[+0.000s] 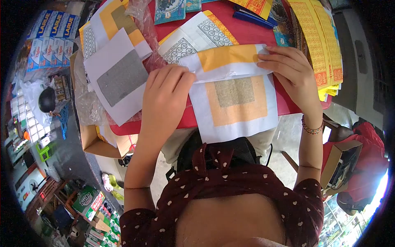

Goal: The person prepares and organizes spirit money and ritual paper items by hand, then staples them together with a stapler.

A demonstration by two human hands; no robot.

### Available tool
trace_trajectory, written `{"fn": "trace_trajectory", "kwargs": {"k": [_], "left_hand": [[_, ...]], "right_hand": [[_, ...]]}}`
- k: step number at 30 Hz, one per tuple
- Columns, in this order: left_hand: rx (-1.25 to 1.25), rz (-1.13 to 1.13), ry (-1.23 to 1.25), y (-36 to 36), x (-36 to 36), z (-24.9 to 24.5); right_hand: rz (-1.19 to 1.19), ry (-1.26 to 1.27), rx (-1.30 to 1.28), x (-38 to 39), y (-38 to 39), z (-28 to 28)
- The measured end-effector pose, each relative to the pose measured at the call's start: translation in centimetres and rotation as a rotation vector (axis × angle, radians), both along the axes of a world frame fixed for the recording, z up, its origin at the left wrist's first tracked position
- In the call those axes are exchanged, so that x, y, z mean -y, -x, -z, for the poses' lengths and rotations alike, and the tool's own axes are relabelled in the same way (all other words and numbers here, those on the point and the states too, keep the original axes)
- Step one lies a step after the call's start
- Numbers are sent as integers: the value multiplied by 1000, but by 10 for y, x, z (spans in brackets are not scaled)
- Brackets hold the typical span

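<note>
A white sheet of joss paper (271,103) with an orange patch and a grey-gold square lies at the front edge of the red table (164,29), its lower part hanging over. Its far edge is folded towards me in a band (230,57) showing an orange strip. My left hand (166,92) is closed with curled fingers at the fold's left end. At the right end, my right hand (290,68) pinches the fold between thumb and fingers. Left of my left hand lies a white sheet with a dark grey rectangle (123,78).
Printed white sheets (197,35) lie beyond the fold. Yellow printed paper (314,41) is stacked at the right, near a blue object (255,18). Clear plastic wrap (88,107) and a cardboard box (101,144) are at the left. Another open box (339,164) stands lower right.
</note>
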State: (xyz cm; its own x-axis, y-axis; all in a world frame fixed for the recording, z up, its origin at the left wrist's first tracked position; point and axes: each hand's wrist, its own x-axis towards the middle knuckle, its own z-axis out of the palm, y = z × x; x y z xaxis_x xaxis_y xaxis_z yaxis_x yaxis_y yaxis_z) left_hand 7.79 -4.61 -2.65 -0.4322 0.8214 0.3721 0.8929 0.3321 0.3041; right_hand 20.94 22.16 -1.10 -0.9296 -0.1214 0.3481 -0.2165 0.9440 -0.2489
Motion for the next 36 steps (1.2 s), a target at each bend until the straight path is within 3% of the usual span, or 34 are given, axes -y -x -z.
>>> {"fn": "trace_trajectory", "kwargs": {"k": [14,19,23,29,36], "left_hand": [[8,-40,-13,3,-3,-3],[-112,47,25,6,-1,-3],[-63,69,123,5,1,-12],[-180,121,265,-5,7,-10],[-206,-31,362,-29,-3,-21]], "right_hand": [[18,-13,-54,3,-8,3],[-1,-23,-44,2,-7,8],[-29,-22,-24,-1,-7,11],[-74,-25,119,-1,-7,-4],[-51,-40,356,13,-3,-19]]}}
